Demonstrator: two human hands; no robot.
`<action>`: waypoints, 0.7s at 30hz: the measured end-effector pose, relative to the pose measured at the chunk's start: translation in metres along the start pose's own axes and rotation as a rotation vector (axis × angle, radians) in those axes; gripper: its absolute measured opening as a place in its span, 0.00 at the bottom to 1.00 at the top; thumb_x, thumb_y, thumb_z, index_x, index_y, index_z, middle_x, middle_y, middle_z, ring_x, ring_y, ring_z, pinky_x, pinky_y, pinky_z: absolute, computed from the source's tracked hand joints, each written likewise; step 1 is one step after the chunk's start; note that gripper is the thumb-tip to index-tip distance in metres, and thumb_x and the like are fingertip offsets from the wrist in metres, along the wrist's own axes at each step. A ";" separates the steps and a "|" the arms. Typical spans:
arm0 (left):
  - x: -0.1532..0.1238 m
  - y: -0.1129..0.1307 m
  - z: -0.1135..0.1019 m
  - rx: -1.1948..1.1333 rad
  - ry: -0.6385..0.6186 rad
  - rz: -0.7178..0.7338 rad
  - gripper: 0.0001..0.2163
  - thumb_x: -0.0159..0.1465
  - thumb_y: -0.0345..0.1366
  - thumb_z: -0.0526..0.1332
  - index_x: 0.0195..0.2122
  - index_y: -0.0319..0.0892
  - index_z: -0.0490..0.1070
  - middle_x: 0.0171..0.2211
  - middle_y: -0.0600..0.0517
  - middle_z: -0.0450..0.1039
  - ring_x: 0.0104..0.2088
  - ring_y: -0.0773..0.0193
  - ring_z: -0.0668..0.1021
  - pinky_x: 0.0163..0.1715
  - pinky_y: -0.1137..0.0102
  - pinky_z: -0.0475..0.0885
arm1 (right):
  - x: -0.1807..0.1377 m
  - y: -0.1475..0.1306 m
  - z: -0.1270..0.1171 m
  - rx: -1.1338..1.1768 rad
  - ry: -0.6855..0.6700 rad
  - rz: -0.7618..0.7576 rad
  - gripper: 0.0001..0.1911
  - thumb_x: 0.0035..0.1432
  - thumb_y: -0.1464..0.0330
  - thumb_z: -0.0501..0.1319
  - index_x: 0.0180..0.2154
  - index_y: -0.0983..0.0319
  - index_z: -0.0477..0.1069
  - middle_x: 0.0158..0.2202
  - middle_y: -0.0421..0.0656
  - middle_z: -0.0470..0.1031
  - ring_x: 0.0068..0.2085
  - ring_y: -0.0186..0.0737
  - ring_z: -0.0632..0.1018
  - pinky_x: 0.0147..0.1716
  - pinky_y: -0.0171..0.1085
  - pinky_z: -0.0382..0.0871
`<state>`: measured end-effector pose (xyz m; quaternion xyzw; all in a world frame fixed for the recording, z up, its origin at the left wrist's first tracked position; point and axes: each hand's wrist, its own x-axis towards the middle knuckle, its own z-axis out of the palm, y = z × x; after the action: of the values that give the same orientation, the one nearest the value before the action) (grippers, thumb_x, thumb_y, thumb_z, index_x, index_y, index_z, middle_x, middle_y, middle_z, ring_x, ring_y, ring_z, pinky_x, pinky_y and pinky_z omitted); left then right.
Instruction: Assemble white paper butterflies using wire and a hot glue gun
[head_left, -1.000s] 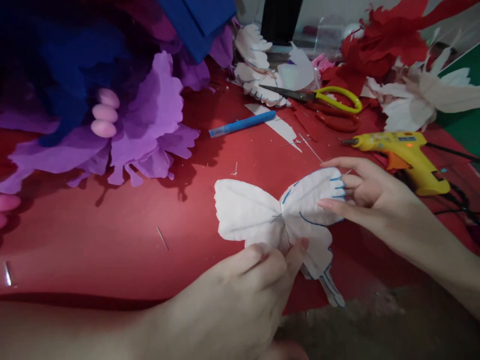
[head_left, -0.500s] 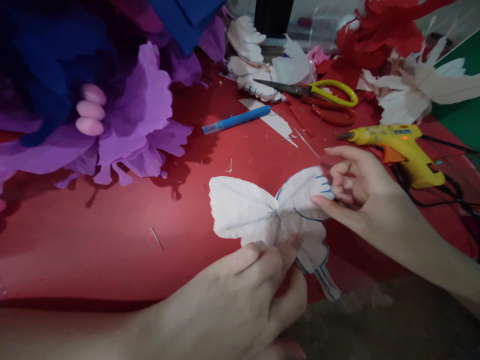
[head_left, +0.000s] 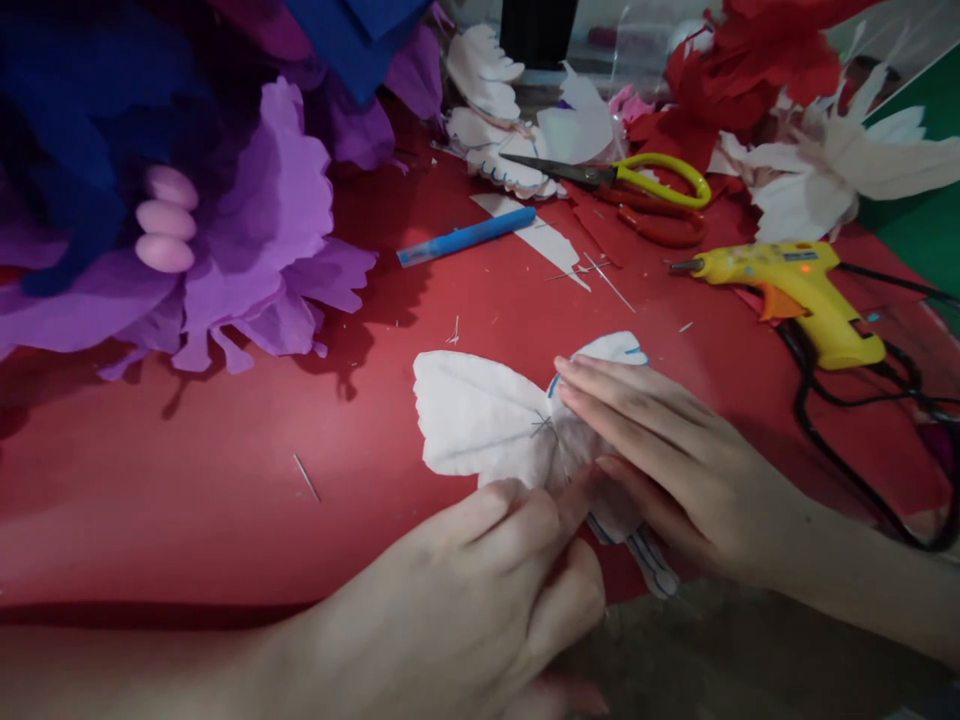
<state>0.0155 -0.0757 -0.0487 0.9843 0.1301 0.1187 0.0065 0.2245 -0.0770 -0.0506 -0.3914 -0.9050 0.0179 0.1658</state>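
A white paper butterfly (head_left: 480,420) with blue pen outlines lies on the red sheet (head_left: 225,470) in the middle of the view. My left hand (head_left: 480,590) pinches its lower middle between thumb and fingers. My right hand (head_left: 660,460) lies flat over the butterfly's right wing, fingers stretched out and pointing left toward the pinched centre. Only the top edge and the lower tail of that wing show past the hand.
A yellow glue gun (head_left: 795,290) with a black cord lies at the right. Yellow-handled scissors (head_left: 630,175) and a blue pen (head_left: 465,238) lie further back. Purple and blue paper flowers (head_left: 247,220) fill the left; red and white paper shapes (head_left: 817,170) lie at the back right.
My right hand has moved left from the wing's outer edge and now lies flat across the right wing. The left hand keeps its pinch on the butterfly.
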 end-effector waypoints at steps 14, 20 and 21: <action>-0.003 0.003 -0.004 0.023 -0.003 0.000 0.23 0.59 0.57 0.55 0.42 0.43 0.73 0.48 0.48 0.73 0.51 0.54 0.66 0.43 0.64 0.60 | -0.002 -0.001 0.000 -0.101 0.051 -0.023 0.17 0.59 0.76 0.49 0.49 0.72 0.66 0.51 0.53 0.69 0.55 0.42 0.69 0.53 0.42 0.69; -0.002 -0.009 -0.008 0.123 0.030 -0.209 0.20 0.69 0.43 0.45 0.51 0.35 0.67 0.54 0.45 0.69 0.48 0.56 0.72 0.48 0.63 0.62 | -0.005 0.000 0.000 -0.109 0.056 -0.056 0.18 0.59 0.74 0.49 0.48 0.76 0.67 0.52 0.55 0.68 0.56 0.44 0.67 0.54 0.43 0.67; -0.002 -0.013 -0.008 0.159 0.016 -0.198 0.22 0.69 0.43 0.43 0.53 0.32 0.64 0.55 0.42 0.67 0.51 0.53 0.71 0.50 0.60 0.62 | -0.005 0.000 0.001 -0.115 0.051 -0.048 0.18 0.60 0.74 0.49 0.49 0.76 0.66 0.52 0.55 0.67 0.57 0.44 0.67 0.55 0.43 0.67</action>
<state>0.0084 -0.0638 -0.0416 0.9631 0.2357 0.1147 -0.0610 0.2272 -0.0808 -0.0527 -0.3787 -0.9092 -0.0482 0.1661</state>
